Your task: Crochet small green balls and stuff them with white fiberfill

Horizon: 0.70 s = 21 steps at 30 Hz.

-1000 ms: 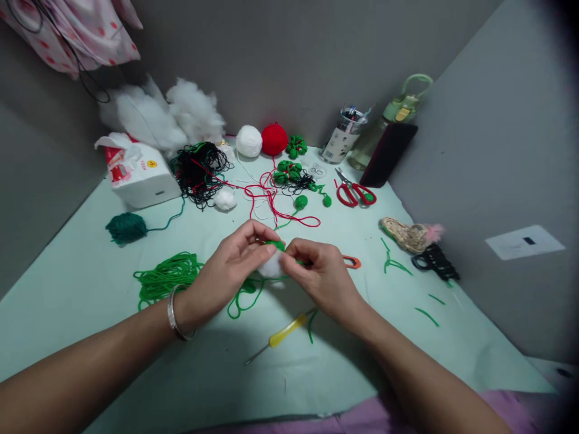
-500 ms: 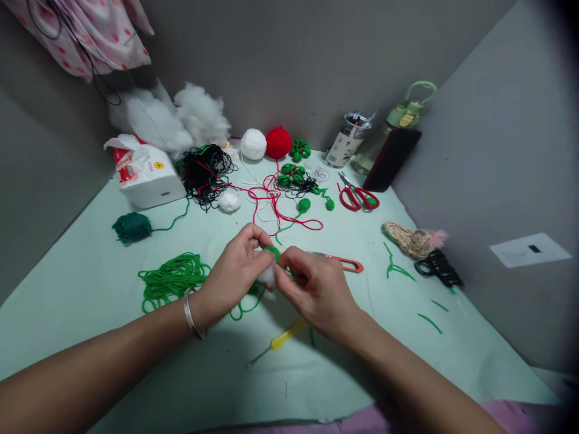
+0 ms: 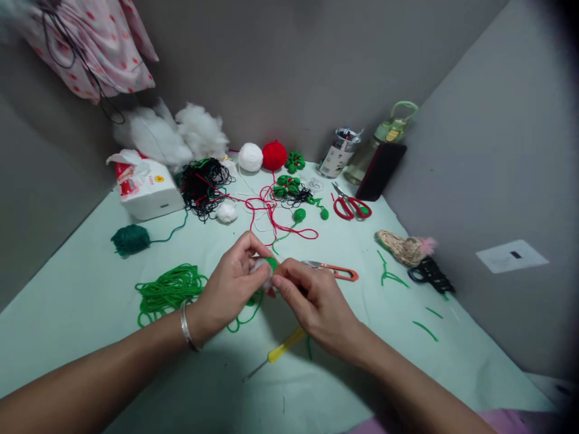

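Observation:
My left hand [image 3: 233,277], with a silver bangle at the wrist, is closed around a small green crochet piece [image 3: 272,263]. White fibre stuffing [image 3: 261,265] shows beside the green stitches, between the fingers. From the right, my right hand [image 3: 319,298] pinches at the edge of the same piece; its fingertips partly hide it. Below the hands lies a crochet hook [image 3: 281,349] with a yellow handle, its back end under my right hand. Orange-handled thread snips [image 3: 344,274] lie just beyond the right knuckles. A loose hank of green yarn [image 3: 170,291] rests left of my left hand.
Toward the back are a tissue pack [image 3: 151,196], fluffy stuffing [image 3: 156,135], a black yarn tangle [image 3: 203,187], white [image 3: 250,157] and red yarn balls [image 3: 274,155]. Right of them stand a pen cup [image 3: 339,154], bottle [image 3: 366,157] and phone [image 3: 382,172], near red-handled scissors [image 3: 353,208].
The green piece has turned in my fingers; the white stuffing now shows at its left rather than below it. The whole scene sits slightly lower in view.

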Tool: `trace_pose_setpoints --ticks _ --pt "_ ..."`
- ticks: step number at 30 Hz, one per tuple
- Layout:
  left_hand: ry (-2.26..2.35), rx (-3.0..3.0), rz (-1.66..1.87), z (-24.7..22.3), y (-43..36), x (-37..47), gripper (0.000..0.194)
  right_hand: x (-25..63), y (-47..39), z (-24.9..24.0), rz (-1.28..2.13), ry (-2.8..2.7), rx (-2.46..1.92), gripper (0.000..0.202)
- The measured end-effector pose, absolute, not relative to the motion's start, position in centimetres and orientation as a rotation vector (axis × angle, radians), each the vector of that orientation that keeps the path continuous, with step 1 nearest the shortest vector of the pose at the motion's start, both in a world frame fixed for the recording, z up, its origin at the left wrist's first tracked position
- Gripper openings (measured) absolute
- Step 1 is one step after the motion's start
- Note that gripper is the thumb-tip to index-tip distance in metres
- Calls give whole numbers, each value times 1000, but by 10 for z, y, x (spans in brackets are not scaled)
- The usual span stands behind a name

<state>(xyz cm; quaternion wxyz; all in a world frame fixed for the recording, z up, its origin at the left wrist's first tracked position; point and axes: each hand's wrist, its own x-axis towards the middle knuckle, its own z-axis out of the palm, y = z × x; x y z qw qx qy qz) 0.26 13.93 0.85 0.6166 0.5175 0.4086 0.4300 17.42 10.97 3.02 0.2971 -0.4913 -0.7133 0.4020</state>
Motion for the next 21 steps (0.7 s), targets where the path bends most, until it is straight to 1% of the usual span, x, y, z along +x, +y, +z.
trace_pose_setpoints --ticks 5,7,11,14,16,17,18,20,21 --pt "1102 1247 930 8 138 -3 15 199 126 43 972 -2051 -1337 19" --pt "1113 1239 927 4 140 -4 16 232 151 44 838 -1911 -1465 28" --pt "1090 1208 866 -5 144 -1 18 321 223 35 265 -1442 -1822 44" --pt "1083 1195 836 -11 145 2 19 377 274 23 61 -1269 -1940 64" --pt "1096 1179 862 -13 145 3 17 399 302 15 -3 -1203 -1997 69" --pt "1102 1167 879 -14 145 3 17 406 313 11 -24 -1170 -2023 68" --pt "1104 1159 886 -15 146 2 17 411 323 7 -40 -1142 -2042 62" --pt "1098 1152 867 -16 148 1 19 415 340 -2 -63 -1085 -2078 40" --pt "1091 1153 853 -17 150 1 20 415 347 -7 -71 -1062 -2087 40"
